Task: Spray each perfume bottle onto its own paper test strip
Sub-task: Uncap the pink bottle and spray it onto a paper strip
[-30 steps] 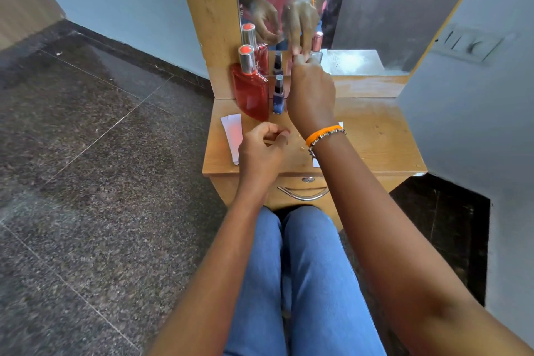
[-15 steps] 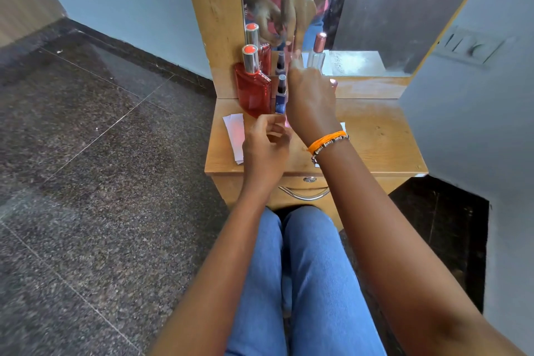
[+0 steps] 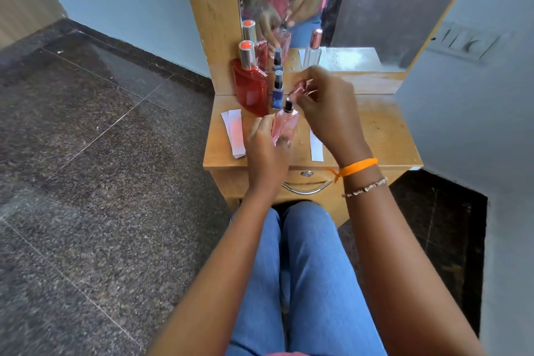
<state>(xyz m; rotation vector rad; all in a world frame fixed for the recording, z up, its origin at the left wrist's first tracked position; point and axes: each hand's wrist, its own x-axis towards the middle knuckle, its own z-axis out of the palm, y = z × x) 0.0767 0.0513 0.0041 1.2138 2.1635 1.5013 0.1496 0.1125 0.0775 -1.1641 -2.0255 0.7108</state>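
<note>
My left hand (image 3: 264,143) grips a pale pink perfume bottle (image 3: 284,126) upright above the table's middle, its black spray nozzle bare. Just above and right of it, my right hand (image 3: 328,108) pinches the bottle's pink cap (image 3: 300,88). A tall red bottle with a silver cap (image 3: 251,87) and a small blue spray bottle (image 3: 278,92) stand at the back by the mirror. White paper strips (image 3: 234,133) lie at the table's left edge. Another strip (image 3: 316,147) lies under my right wrist.
The small wooden dressing table (image 3: 384,136) has a mirror (image 3: 361,9) behind it and a drawer with a metal handle (image 3: 307,189) below. A wall with a switch plate (image 3: 468,42) stands close on the right. My knees are under the table front.
My left hand has taken hold of the pink bottle and brought it forward. My right hand has lifted the cap off it and now holds it above the nozzle.
</note>
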